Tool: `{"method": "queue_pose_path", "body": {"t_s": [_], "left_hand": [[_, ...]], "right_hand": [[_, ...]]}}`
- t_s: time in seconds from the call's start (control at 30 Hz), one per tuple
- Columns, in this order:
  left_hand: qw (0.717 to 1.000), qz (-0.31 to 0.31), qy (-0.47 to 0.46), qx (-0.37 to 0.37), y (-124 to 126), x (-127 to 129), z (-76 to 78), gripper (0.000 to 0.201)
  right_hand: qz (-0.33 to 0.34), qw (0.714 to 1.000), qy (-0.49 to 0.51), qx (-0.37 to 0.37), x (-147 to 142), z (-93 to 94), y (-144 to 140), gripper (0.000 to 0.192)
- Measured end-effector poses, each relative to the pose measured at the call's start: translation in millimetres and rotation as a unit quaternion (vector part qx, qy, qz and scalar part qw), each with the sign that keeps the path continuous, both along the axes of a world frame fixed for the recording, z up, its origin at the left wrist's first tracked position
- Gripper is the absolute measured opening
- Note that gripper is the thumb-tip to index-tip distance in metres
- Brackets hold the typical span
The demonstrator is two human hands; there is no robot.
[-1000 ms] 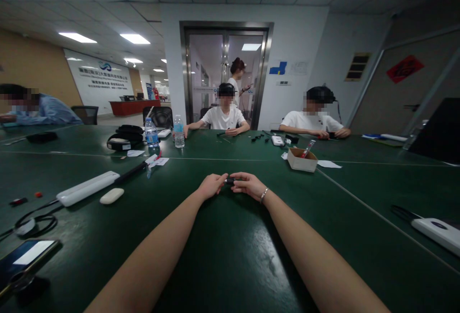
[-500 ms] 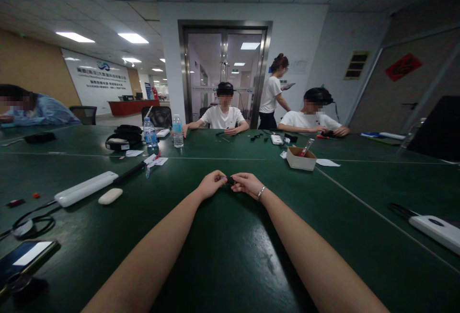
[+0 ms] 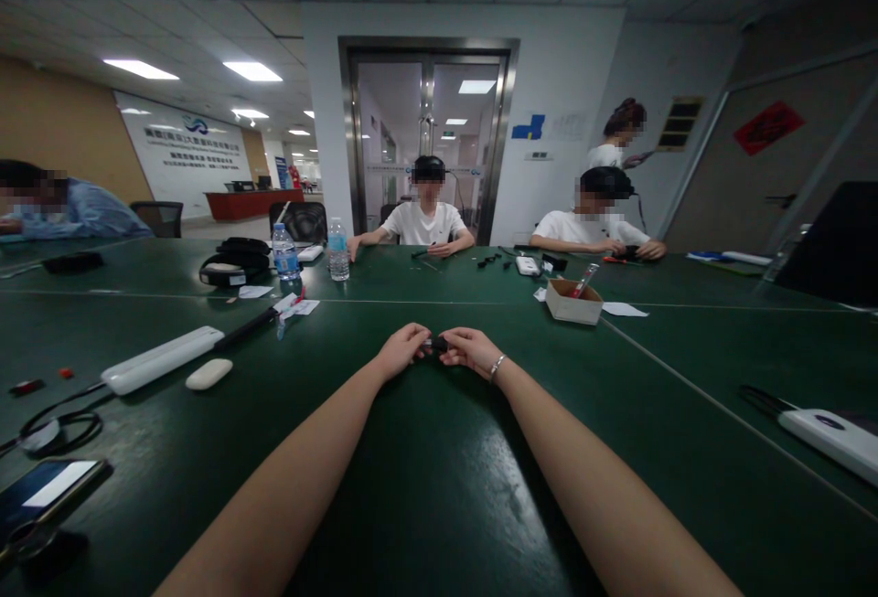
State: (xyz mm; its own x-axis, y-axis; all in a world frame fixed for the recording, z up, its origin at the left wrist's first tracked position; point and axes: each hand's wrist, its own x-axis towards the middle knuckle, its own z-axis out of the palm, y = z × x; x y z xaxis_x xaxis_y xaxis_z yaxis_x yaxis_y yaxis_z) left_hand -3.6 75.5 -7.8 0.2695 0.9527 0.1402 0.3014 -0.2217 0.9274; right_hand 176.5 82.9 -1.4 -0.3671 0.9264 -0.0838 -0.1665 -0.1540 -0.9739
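The left hand pinches one end of a small dark piece, the right hand the other, over the green table; it is not yet set down, and what is done cannot be told. From there, a white case lies at nine o'clock, glass doors stand at twelve, an open box at two.

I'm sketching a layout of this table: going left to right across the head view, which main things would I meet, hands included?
Phone → white oval object → first plastic bottle → second plastic bottle → left hand → small dark object → right hand → open box → white device.
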Motion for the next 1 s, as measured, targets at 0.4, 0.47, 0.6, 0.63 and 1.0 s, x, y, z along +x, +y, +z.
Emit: {"method": "queue_pose_path", "body": {"t_s": [0.4,0.47,0.6,0.63,1.0], "left_hand": [[1.0,0.009,0.011,0.026,2.3,-0.8,-3.5,0.027],[1.0,0.004,0.009,0.028,2.2,-0.9,-3.9,0.028],[1.0,-0.001,0.02,0.021,1.0,-0.2,-2.5,0.033],[0.999,0.008,0.021,0.025,0.8,0.0,-2.2,0.03],[0.999,-0.002,0.008,0.034,3.7,-1.1,-5.5,0.031]], "right_hand": [[0.003,1.0,-0.005,0.008,-0.3,-0.7,-0.2,0.007],[0.001,1.0,-0.005,0.007,-0.7,-0.7,-0.3,0.007],[0.0,1.0,-0.008,0.005,-1.5,0.8,-1.6,0.005],[0.0,1.0,-0.008,0.004,-1.6,1.4,-2.1,0.004],[-0.001,1.0,-0.008,0.004,-2.0,4.2,-4.5,0.004]]}}
